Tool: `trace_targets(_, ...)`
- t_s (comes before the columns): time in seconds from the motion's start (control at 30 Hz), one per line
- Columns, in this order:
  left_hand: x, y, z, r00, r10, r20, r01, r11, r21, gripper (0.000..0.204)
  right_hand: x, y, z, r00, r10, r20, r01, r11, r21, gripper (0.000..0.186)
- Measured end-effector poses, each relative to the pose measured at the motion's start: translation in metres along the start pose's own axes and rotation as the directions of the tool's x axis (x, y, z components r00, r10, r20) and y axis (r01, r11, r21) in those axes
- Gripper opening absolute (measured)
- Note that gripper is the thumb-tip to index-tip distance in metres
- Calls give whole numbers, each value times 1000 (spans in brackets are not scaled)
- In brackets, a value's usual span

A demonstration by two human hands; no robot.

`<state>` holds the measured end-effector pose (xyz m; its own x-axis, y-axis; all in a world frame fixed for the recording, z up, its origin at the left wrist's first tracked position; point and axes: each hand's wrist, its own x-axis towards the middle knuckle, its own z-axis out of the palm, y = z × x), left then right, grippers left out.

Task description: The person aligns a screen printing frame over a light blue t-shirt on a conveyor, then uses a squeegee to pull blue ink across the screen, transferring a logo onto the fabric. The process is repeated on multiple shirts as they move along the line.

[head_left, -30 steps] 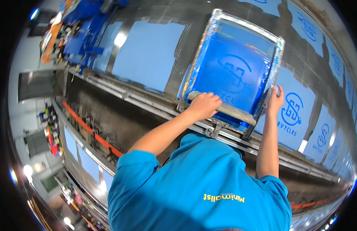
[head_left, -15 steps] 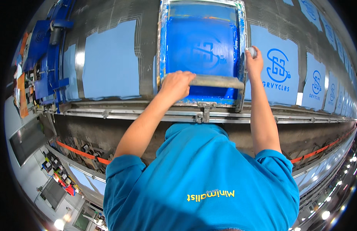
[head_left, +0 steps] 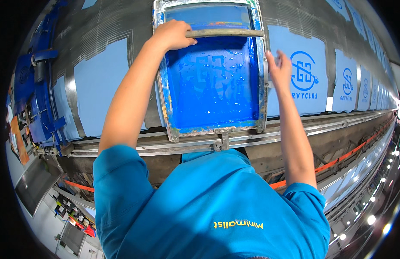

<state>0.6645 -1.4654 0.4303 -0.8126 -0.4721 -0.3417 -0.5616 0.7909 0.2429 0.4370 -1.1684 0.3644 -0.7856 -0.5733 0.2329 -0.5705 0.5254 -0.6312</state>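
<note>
My left hand (head_left: 172,34) is wrapped around the left end of a squeegee (head_left: 226,33) with a long greyish bar. The squeegee lies across the far part of a screen-printing frame (head_left: 261,90), whose metal rim is smeared with paint. Wet blue ink (head_left: 213,103) covers the mesh on the near side of the squeegee, streaked and spotted, and a faint design shows through. My right hand (head_left: 280,69) is beside the frame's right rim, thumb and fingers apart, with nothing visible in it. The squeegee's lower edge is hidden.
Light blue fabric pieces lie on the dark table, a plain one (head_left: 103,82) at left and a printed one (head_left: 275,43) at right, with several more beyond. A metal rail (head_left: 174,146) runs along the near edge. Blue machinery (head_left: 38,82) stands at far left.
My left hand has pushed the squeegee from the near end to the far part of the screen. My right hand has opened; the small whitish thing at its fingertips no longer shows there.
</note>
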Motion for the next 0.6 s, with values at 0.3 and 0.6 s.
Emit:
trace_targets(0.3,-2,-11,3,994,-80,-75,90,986,140,52,101,-87,49,733,-323,599,604,715,-354,44)
trace_targets(0.6,-92,34,64,976,-208,-66,210,977,32,51,-9,-54,15,764,-472,439,606,758,-241,26)
